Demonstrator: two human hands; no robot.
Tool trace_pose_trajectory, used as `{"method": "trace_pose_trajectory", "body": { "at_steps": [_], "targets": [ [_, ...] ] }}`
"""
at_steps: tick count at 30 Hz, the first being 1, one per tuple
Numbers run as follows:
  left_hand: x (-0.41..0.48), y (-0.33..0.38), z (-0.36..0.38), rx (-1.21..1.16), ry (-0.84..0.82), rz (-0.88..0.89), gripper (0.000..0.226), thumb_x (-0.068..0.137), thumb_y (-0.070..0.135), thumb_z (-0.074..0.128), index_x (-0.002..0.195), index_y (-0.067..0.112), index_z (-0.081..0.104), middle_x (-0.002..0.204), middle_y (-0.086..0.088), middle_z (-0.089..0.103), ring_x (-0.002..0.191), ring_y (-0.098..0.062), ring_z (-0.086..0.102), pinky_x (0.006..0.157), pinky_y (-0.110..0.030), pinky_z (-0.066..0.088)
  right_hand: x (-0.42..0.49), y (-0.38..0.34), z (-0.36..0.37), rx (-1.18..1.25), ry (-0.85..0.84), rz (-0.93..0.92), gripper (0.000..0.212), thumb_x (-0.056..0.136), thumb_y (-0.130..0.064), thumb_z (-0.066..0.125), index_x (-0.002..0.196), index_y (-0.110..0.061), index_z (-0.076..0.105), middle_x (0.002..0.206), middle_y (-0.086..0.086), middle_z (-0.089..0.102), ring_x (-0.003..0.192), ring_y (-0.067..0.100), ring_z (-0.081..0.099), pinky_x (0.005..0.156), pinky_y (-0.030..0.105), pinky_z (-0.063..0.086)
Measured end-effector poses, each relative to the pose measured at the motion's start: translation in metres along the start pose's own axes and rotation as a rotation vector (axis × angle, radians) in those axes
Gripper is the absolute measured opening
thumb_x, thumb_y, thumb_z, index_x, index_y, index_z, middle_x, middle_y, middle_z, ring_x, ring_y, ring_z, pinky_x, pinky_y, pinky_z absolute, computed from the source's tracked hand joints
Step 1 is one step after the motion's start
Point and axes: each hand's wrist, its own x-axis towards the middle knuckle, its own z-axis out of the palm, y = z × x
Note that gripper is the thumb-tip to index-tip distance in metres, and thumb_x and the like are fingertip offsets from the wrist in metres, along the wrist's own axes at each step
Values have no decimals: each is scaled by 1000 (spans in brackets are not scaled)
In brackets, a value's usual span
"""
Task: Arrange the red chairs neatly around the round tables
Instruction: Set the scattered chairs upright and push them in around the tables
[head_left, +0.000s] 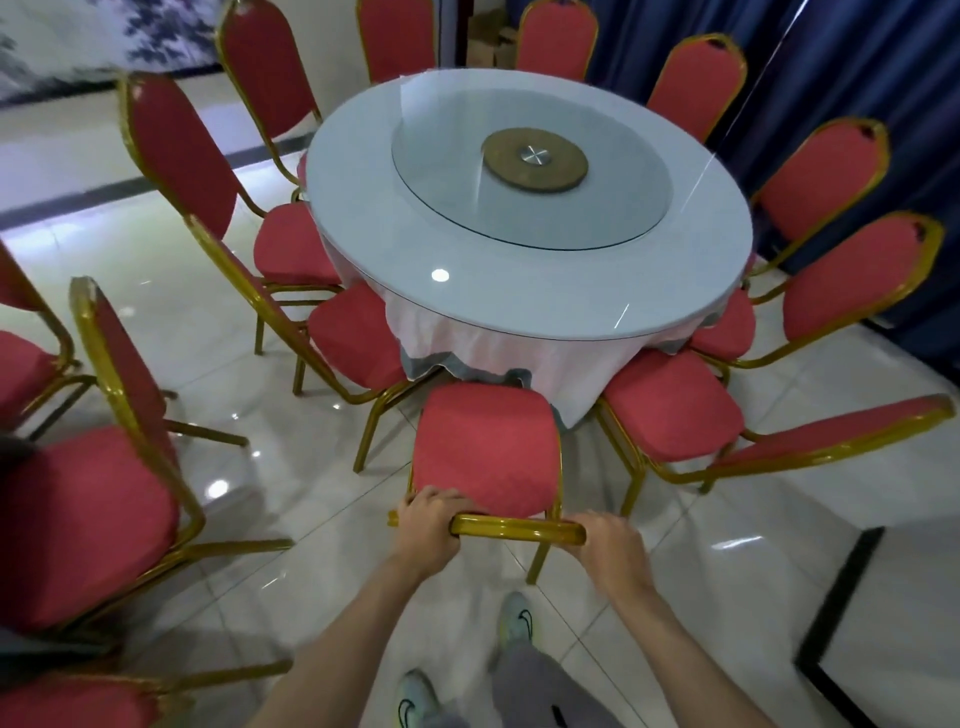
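Chair (488, 447) at table (467, 249), gripped by left hand (426, 525), right hand (613, 545).

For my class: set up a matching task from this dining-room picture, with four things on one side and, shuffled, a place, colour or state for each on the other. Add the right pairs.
Things
1. left hand
2. glass turntable
3. tablecloth
4. curtain

Place, colour or state
A. hangs below the rim of the round table
B. dark blue, behind the table
C. grips the gold top rail of the nearest chair
D. lies on the tabletop, in its middle

Pairs: 1-C, 2-D, 3-A, 4-B
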Motion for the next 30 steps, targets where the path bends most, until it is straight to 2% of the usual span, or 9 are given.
{"method": "trace_pose_trajectory", "body": {
  "at_steps": [4, 7, 12, 18, 25, 27, 30],
  "targets": [
    [19, -3, 2, 23, -21, 15, 60, 74, 17, 54, 119, 55, 65, 115, 28, 67, 112, -12, 56, 89, -39, 38, 14, 4, -13, -111, 39, -113, 32, 57, -61, 91, 72, -36, 78, 56, -14, 66, 44, 2, 60, 48, 14, 28],
    [37, 2, -2, 18, -17, 25, 60, 77, 14, 59, 119, 57, 65, 116, 29, 68, 114, -12, 55, 90, -39, 37, 28, 10, -22, -113, 65, -162, 32, 56, -65, 89, 69, -38, 77, 51, -17, 62, 39, -2, 55, 46, 8, 17],
    [66, 12, -7, -8, -21, 42, 52, 83, 13, 62, 116, 52, 70, 114, 27, 69, 117, -11, 54, 89, -39, 34, 49, 26, -24, -148, 73, -149, 33, 63, -66, 87, 68, -36, 74, 52, -16, 63, 41, 2, 57, 44, 15, 28],
    [100, 21, -2, 19, -52, 29, 51, 85, 16, 60, 119, 54, 67, 108, 29, 70, 114, -9, 54, 93, -42, 40, 75, 56, -22, -140, 37, -149, 33, 79, -68, 74, 81, -34, 73, 68, -15, 69, 56, 6, 64, 49, 23, 40],
    [143, 38, -8, 46, -125, 55, 53, 83, 13, 58, 119, 51, 65, 108, 23, 67, 109, -10, 55, 93, -44, 42, 103, 82, -27, -112, 21, -135, 32, 75, -63, 79, 87, -35, 70, 69, -16, 64, 54, 3, 59, 45, 19, 37],
    [155, 33, -11, 73, -135, 48, 50, 82, 16, 60, 118, 51, 65, 106, 23, 67, 106, -7, 56, 92, -42, 43, 113, 86, -22, -56, 3, -139, 31, 79, -63, 75, 95, -37, 68, 77, -19, 66, 63, 0, 61, 49, 21, 43],
    [167, 18, -14, 100, -119, 45, 42, 81, 25, 63, 114, 52, 65, 99, 26, 67, 98, 1, 60, 91, -39, 51, 126, 88, -7, 101, -69, -160, 30, 87, -59, 70, 108, -39, 63, 93, -21, 65, 83, -1, 61, 68, 24, 52]
  ]
}}
